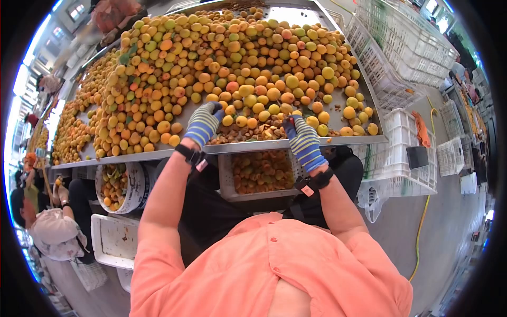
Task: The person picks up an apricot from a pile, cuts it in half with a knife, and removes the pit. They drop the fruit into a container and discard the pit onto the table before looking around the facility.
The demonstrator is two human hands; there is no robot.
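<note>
My left hand (pixel 203 124), in a striped blue, grey and yellow glove with dark fingertips, is at the near part of the apricot heap (pixel 174 68). Its fingers curl closed at an apricot (pixel 223 105), partly hidden by the fingertips. To the right, my right hand (pixel 305 141) wears a matching glove. Its fingers are pressed together over the tray's near edge, and whatever they may hold is too small to make out. Between my hands lies a pile of split brown-orange apricot pieces (pixel 259 132) on the metal table (pixel 132 158).
Below the table edge, a white crate (pixel 227 185) holds apricot pieces. A white bucket (pixel 134 185) with fruit and a white tray (pixel 113 240) stand at left, near a seated person (pixel 55 232). White plastic crates (pixel 409 47) are stacked at right; a yellow hose (pixel 421 227) runs along the floor.
</note>
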